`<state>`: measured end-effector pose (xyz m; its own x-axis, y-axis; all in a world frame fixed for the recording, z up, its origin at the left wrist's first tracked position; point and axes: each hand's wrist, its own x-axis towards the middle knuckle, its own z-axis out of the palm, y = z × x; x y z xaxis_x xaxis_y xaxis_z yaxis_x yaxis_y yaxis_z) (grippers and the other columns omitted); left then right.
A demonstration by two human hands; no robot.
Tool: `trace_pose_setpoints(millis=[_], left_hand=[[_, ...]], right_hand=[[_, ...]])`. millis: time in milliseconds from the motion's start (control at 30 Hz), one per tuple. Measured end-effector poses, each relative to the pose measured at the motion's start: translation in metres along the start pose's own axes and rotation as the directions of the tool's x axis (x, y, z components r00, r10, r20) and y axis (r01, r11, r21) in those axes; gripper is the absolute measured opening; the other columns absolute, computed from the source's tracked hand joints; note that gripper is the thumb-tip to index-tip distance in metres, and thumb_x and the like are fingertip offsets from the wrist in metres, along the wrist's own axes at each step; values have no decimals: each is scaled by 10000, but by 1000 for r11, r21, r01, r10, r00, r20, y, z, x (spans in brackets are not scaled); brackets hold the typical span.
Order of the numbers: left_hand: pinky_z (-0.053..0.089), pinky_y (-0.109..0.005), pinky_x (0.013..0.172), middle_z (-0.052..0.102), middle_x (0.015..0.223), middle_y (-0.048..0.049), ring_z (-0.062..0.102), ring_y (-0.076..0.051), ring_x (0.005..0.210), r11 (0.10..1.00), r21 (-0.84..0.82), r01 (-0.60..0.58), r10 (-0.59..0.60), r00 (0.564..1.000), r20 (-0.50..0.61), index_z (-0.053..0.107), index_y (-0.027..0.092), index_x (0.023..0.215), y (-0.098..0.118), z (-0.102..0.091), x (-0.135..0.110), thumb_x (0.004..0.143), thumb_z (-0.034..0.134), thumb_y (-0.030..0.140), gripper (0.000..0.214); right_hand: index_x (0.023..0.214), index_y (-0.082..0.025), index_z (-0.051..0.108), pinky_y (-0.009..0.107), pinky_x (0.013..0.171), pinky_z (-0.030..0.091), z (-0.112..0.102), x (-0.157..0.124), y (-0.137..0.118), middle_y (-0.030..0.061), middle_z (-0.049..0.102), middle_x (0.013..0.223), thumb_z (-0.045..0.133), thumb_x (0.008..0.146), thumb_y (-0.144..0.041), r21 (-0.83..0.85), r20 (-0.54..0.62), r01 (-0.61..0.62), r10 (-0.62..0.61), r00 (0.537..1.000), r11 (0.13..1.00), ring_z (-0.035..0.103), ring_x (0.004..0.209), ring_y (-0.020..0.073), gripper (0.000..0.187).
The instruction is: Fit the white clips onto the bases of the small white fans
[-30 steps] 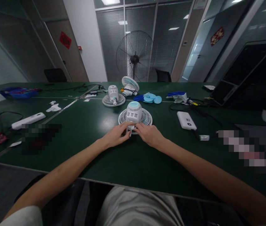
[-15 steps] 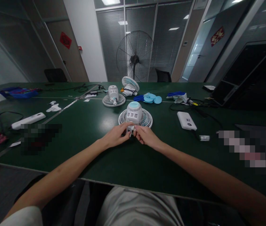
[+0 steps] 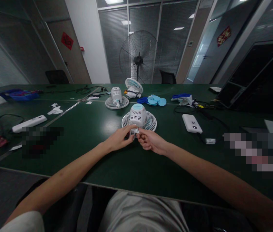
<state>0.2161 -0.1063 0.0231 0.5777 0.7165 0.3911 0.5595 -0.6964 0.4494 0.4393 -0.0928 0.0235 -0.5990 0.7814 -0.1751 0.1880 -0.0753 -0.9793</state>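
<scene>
A small white desk fan (image 3: 137, 116) lies face down in front of me, its grille flat on the table and its vented motor housing with a light-blue cap pointing up. At the housing's near side a small white piece (image 3: 134, 130) sticks out; whether it is joined to the fan is hard to see. My left hand (image 3: 119, 139) is closed on this piece from the left, thumb below and fingers above. From the right, my right hand (image 3: 152, 141) pinches at the same piece, its other fingers curled. The fingertips partly hide it.
Two more white fans, one face down (image 3: 116, 96) and one tilted (image 3: 133, 87), stand farther back. Beside them lie light-blue round pieces (image 3: 156, 100). A white power bank (image 3: 191, 123) is at right, a white bar-shaped device (image 3: 29, 123) at left, a black monitor (image 3: 257, 77) far right.
My right hand has turned slightly, with its fingers more curled under. My left hand and the fan stay almost in place. A pale sheet shows at the right edge.
</scene>
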Motion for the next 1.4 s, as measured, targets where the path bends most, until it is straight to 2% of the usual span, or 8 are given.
trace_pose_setpoints(millis=[100,267,467,667,933,1133,1300,1400], left_hand=[[559,-343,813,666,1205,-97,660,-173,840,1000,-1,6,-6,1000,-3,467,218,1438,0,-1,0,1002,508,281,442],[560,-352,817,649,1251,-107,661,-175,846,1000,-2,14,-14,1000,3,460,219,1445,1,-1,0,1005,516,288,448],[552,-345,819,658,1230,-94,656,-170,845,1000,7,10,-10,1000,-5,447,217,1444,-3,1,-1,1008,510,273,444],[556,-337,806,651,1250,-104,661,-172,850,1000,-4,24,-24,1000,13,468,214,1443,1,-2,0,1004,526,292,450],[548,-326,803,660,1225,-85,658,-169,854,1000,0,14,-14,1000,10,446,221,1449,-2,1,0,996,520,268,461],[548,-333,812,653,1241,-93,662,-173,863,999,11,31,-31,999,18,457,223,1443,0,-2,0,995,526,284,457],[547,-325,787,670,1148,-78,659,-170,828,1000,18,17,-17,1000,-2,441,213,1446,-4,1,-1,988,525,270,469],[546,-320,778,673,1152,-75,657,-168,823,1000,22,12,-11,1000,-5,442,215,1442,-6,2,-1,985,531,271,468]], right_hand=[[931,-206,565,237,476,329,0,-2,2,1,541,707,369,1035,-609,-161,-98,82,-99,990,983,460,524,118,460],[1053,-207,633,270,603,392,-10,-7,1,102,644,1007,592,980,-518,-683,-125,270,-473,872,679,562,770,183,322],[899,-210,546,222,446,297,-2,-4,-8,-8,504,691,235,1040,-669,-62,71,-46,50,996,997,404,505,111,572],[1046,-209,611,241,553,400,-7,-8,-2,89,642,955,610,969,-560,-562,-157,237,-383,910,792,577,752,171,359],[909,-210,528,236,441,321,0,-1,-1,-3,527,670,177,1064,-603,-192,-5,50,-51,999,980,414,472,114,549],[1003,-207,594,260,565,364,-8,-6,3,94,635,911,607,955,-550,-629,-140,273,-452,881,728,543,708,173,346],[876,-228,504,231,445,269,1,-3,0,-29,461,643,277,1042,-620,-120,18,71,-69,997,990,367,477,109,482],[853,-227,485,231,425,251,7,-4,-3,-54,421,612,267,1042,-618,-13,38,-25,26,999,1000,342,441,98,487]])
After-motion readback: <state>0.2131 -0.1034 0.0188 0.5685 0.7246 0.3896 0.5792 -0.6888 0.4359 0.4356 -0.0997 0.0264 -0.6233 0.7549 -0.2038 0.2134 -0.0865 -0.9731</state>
